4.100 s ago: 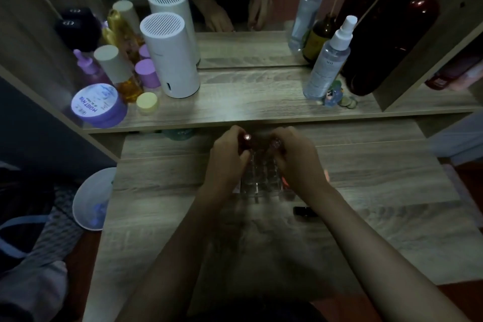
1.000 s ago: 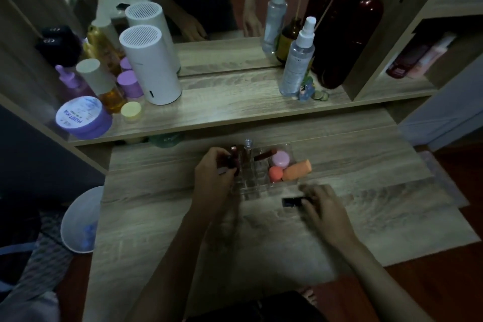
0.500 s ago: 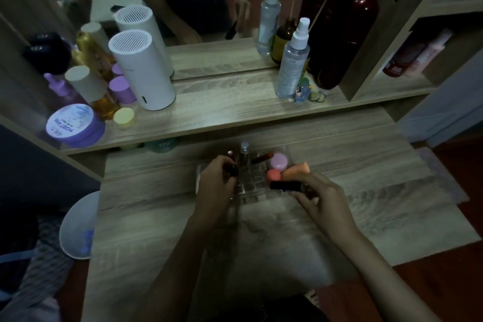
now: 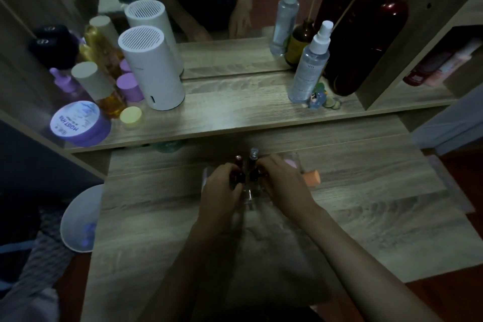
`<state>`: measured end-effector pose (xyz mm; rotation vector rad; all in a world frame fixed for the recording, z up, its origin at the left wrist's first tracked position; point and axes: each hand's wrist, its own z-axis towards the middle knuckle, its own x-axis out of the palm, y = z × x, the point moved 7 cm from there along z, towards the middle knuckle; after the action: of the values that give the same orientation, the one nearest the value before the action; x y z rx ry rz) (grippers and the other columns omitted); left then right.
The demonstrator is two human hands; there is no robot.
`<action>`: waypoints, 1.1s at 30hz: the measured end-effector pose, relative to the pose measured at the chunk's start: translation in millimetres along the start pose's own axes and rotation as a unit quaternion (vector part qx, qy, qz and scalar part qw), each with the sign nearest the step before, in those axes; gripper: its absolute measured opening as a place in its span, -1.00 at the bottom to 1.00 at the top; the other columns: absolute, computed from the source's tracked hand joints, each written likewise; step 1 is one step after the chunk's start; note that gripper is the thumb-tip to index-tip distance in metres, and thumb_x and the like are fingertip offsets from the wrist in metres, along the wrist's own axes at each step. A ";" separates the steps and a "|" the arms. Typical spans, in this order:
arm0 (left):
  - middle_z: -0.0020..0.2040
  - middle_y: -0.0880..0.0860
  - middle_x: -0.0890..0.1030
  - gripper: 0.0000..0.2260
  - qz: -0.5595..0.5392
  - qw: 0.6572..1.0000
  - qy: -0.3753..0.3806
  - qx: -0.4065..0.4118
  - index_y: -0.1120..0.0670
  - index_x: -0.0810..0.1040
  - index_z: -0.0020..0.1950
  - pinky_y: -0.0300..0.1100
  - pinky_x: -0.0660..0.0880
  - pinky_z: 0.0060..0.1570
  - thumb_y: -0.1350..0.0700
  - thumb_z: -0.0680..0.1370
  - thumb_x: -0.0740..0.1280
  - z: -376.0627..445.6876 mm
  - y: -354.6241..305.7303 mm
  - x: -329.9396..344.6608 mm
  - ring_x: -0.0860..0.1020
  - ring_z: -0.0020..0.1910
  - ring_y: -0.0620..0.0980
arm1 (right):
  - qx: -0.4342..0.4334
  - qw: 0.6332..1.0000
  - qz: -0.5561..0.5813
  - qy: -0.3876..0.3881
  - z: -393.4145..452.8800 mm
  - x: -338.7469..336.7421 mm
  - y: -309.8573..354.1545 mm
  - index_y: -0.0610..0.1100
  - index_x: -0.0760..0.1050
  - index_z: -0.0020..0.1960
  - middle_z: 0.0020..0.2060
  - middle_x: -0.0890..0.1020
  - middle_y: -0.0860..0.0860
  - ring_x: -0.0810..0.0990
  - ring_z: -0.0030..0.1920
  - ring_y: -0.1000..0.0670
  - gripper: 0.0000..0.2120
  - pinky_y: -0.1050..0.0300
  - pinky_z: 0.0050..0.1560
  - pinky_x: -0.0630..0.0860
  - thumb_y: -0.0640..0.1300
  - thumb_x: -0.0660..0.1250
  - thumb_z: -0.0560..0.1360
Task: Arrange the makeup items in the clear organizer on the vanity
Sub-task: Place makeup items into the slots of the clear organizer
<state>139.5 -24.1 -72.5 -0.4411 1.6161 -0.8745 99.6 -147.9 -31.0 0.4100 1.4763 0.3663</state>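
Dark red tubes, most likely lipsticks, sit pinched in the fingertips (image 4: 236, 185) at the centre of the frame: the left hand (image 4: 220, 188) closes on one (image 4: 238, 174), and the right hand (image 4: 283, 181) closes on a second, darker tube (image 4: 254, 174) just beside it, both over the clear organizer (image 4: 248, 195) on the vanity (image 4: 366, 191). Most of the organizer is hidden under the hands, so which slots the tubes are entering cannot be told. A silver-capped tube (image 4: 254, 152) stands upright at its upper edge; a pink sponge (image 4: 290, 164) and an orange sponge (image 4: 312, 179) show at its right, touching the right hand's far side. The risk, as it looks, is that two hands working so close together knock the standing tube or drag the light organizer along the wood, tipping what already stands in it. Countable here: three tubes, two sponges, one organizer. On the shelf above stand one white cylinder (image 4: 151, 70) and one spray bottle (image 4: 308, 65).
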 end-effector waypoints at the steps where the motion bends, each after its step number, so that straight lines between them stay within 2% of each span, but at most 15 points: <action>1: -0.01 0.11 0.65 -0.79 -0.005 1.000 -0.004 0.001 0.15 0.57 0.02 0.05 0.48 0.16 0.26 0.40 0.40 -0.4 -0.3 -0.8 0.60 -0.01 0.07 | 0.000 1.000 -0.005 0.003 0.6 2.0 -0.5 -0.20 0.50 0.07 0.00 0.58 -0.11 0.57 -0.09 -0.14 -0.83 0.01 -0.08 0.46 -0.29 0.26 0.49; 2: -0.01 0.11 0.64 -0.79 -0.008 1.000 -0.007 0.001 0.15 0.57 0.02 0.03 0.49 0.14 0.26 0.40 0.41 -1.0 -0.8 -1.3 0.60 -0.01 0.07 | 0.001 1.000 -0.010 0.007 1.3 4.3 -1.4 -0.20 0.50 0.07 0.01 0.57 -0.11 0.56 -0.10 -0.14 -0.83 0.03 -0.11 0.44 -0.30 0.26 0.48; 6: -0.01 0.10 0.64 -0.78 -0.006 1.000 -0.014 0.001 0.15 0.57 0.03 0.19 0.43 0.23 0.25 0.39 0.42 -3.6 -2.0 -1.6 0.59 -0.02 0.05 | 0.011 0.999 -0.019 0.042 6.5 19.5 -4.2 -0.20 0.47 0.10 0.05 0.55 -0.13 0.57 -0.05 -0.16 -0.79 -0.07 -0.14 0.52 -0.34 0.24 0.48; 13: -0.02 0.13 0.60 -0.77 -0.008 0.999 -0.026 0.023 0.17 0.56 0.01 -0.02 0.53 0.01 0.26 0.37 0.45 -7.9 -8.3 -11.2 0.56 -0.02 0.09 | 0.013 0.999 -0.017 0.044 7.2 28.4 -9.9 -0.20 0.46 0.11 0.08 0.55 -0.13 0.59 -0.01 -0.16 -0.78 -0.10 -0.11 0.56 -0.33 0.25 0.48; 18: -0.04 0.13 0.54 -0.76 -0.006 0.995 -0.073 0.062 0.18 0.53 -0.02 -0.21 0.45 -0.11 0.25 0.36 0.46 -6.7 -20.8 -29.5 0.50 -0.09 -0.01 | -0.010 1.000 0.004 -0.020 8.9 -7.8 -2.3 -0.17 0.50 0.07 0.01 0.58 -0.10 0.58 -0.06 -0.14 -0.80 -0.04 -0.07 0.52 -0.25 0.33 0.45; 20: -0.02 0.11 0.53 -0.77 -0.010 0.992 -0.088 0.087 0.17 0.52 0.00 -0.34 0.40 -0.11 0.24 0.38 0.45 -0.8 -33.0 -37.4 0.47 -0.09 -0.08 | -0.018 0.997 0.015 -0.068 9.4 -33.7 -1.3 -0.18 0.52 0.00 -0.08 0.59 -0.11 0.57 -0.16 -0.08 -0.82 0.05 -0.19 0.50 -0.26 0.39 0.41; 22: 0.02 0.09 0.52 -0.76 -0.020 0.990 -0.087 0.106 0.15 0.52 0.04 -0.39 0.40 -0.07 0.24 0.40 0.42 5.7 -44.7 -41.5 0.48 -0.06 -0.10 | -0.007 0.993 0.041 -0.107 10.4 -55.8 -5.9 -0.18 0.52 -0.03 -0.12 0.58 -0.12 0.50 -0.24 0.01 -0.80 0.17 -0.25 0.37 -0.27 0.43 0.37; 25: 0.08 0.10 0.55 -0.73 -0.013 0.991 -0.062 0.120 0.14 0.52 0.11 -0.24 0.50 0.02 0.22 0.42 0.41 13.7 -55.3 -38.5 0.53 0.02 -0.03 | 0.016 0.991 0.075 -0.113 13.2 -63.8 -20.0 -0.20 0.53 0.01 -0.08 0.57 -0.15 0.49 -0.22 0.02 -0.74 0.19 -0.20 0.36 -0.30 0.46 0.34; 29: 0.16 0.08 0.55 -0.66 0.019 0.993 -0.013 0.118 0.11 0.50 0.21 -0.06 0.54 0.11 0.18 0.44 0.40 18.8 -56.3 -24.8 0.53 0.12 0.02 | 0.060 0.995 0.076 -0.028 11.0 -34.9 -35.9 -0.19 0.52 0.13 0.03 0.57 -0.17 0.53 0.00 -0.11 -0.64 0.04 -0.05 0.50 -0.26 0.46 0.35; 33: 0.22 0.11 0.56 -0.61 0.030 0.993 0.011 0.116 0.12 0.46 0.29 -0.04 0.52 0.17 0.19 0.46 0.38 21.7 -54.7 -15.3 0.54 0.16 0.05 | 0.066 0.993 0.090 -0.022 9.9 -19.1 -37.1 -0.19 0.57 0.06 0.02 0.61 -0.16 0.57 0.01 -0.12 -0.76 0.02 0.06 0.51 -0.31 0.40 0.40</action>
<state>154.2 -55.2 -22.4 -0.2190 1.5178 -1.0115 107.7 -190.0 -31.5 0.6568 1.4286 0.4007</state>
